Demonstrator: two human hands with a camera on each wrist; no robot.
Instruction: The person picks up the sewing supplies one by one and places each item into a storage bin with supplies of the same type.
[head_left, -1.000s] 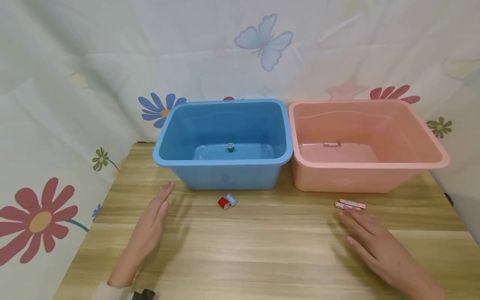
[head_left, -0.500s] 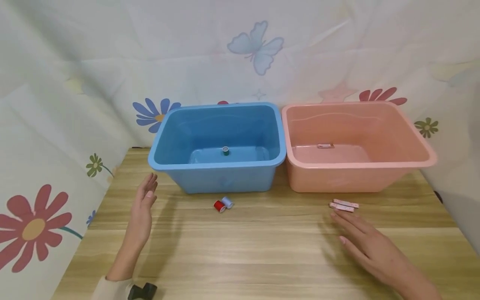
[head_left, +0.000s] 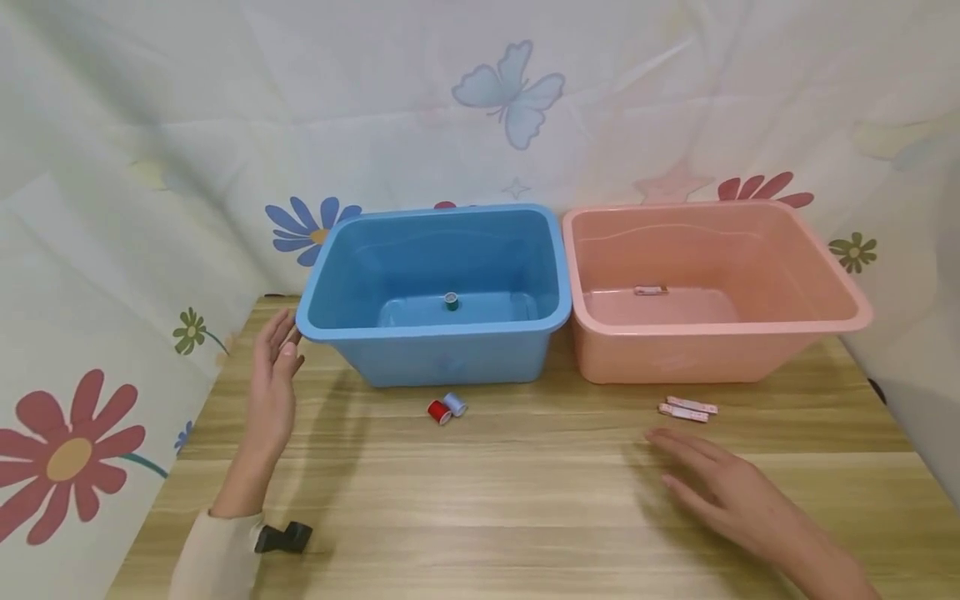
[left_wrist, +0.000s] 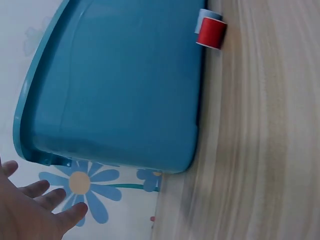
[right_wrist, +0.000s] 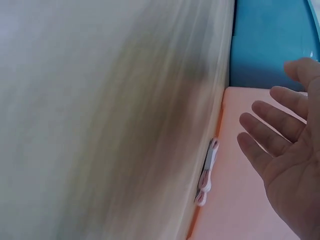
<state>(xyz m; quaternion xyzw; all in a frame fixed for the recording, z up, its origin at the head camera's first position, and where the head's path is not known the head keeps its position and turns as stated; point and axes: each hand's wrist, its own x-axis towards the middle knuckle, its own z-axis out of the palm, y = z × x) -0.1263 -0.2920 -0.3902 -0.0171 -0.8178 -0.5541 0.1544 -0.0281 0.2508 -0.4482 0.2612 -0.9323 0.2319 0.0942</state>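
My left hand (head_left: 272,385) is at the left end of the blue tub (head_left: 442,332), fingertips right at the rim corner. Its fingers are spread and loosely bent with nothing in them, as the left wrist view shows too. A red thread spool (head_left: 439,412) and a pale blue thread spool (head_left: 455,405) lie together before the blue tub. My right hand (head_left: 738,497) hovers over the table, fingers extended, palm bare in the right wrist view. Just beyond its fingertips lie two folded white-and-pink strips (head_left: 688,408), in front of the pink tub (head_left: 697,354).
A green thread spool (head_left: 452,302) stands on the blue tub's floor. Inside the pink tub lies another folded strip (head_left: 650,291). Both tubs stand side by side at the back of the wooden table (head_left: 480,508), against a flower-printed cloth (head_left: 187,108).
My left hand has moved forward and left, up to the blue tub's rim corner. My right hand has drawn back slightly from the strips. The head view has shifted a little.
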